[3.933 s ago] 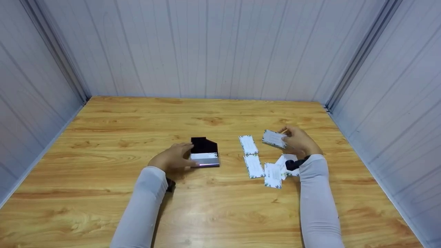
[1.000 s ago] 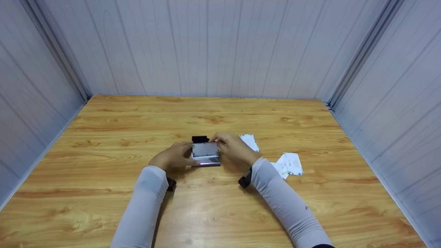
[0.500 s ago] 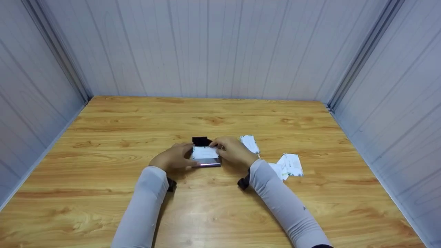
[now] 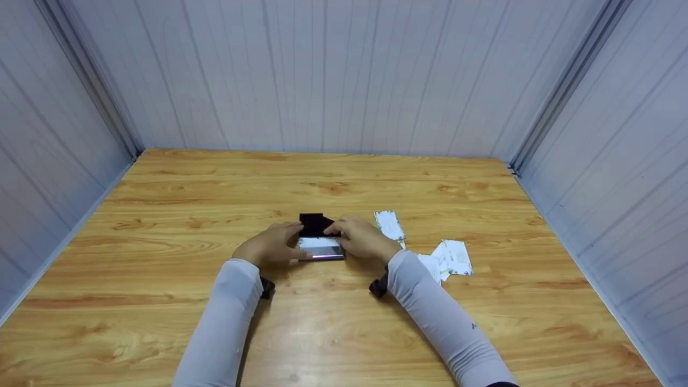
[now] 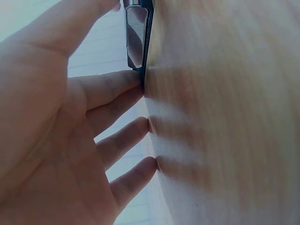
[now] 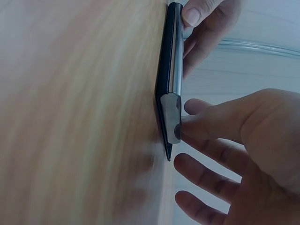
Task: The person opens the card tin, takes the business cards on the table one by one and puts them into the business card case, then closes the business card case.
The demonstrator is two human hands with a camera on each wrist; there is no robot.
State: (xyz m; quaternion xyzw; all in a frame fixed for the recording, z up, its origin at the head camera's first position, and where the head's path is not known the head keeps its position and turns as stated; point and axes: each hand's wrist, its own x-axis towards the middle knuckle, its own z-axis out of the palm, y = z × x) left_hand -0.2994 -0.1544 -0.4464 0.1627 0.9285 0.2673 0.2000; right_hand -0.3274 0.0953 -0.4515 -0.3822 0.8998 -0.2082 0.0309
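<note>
A black business card holder [image 4: 311,224] with a shiny metal front lies with its lid laid back on the wooden table. The white edge of a business card [image 4: 318,242] shows above the metal front. My left hand [image 4: 267,246] grips the holder's left side, thumb at the front and index finger farther back. At the right side, the thumb of my right hand [image 4: 365,236] touches the holder's end, its fingers extended. In the right wrist view the metal shell of the holder [image 6: 176,56] is seen edge-on, the other hand's thumb at its far end.
Several white leaf-bordered cards lie to the right: one card [image 4: 389,224] near the right hand, others overlapping by the right forearm, such as a card [image 4: 457,257]. The wooden table [image 4: 322,333] meets pale panel walls [image 4: 322,75] at the back and sides.
My right hand carried a card stack from the right to the holder, and the cards slid down behind its metal front. My left hand stayed on the holder.
</note>
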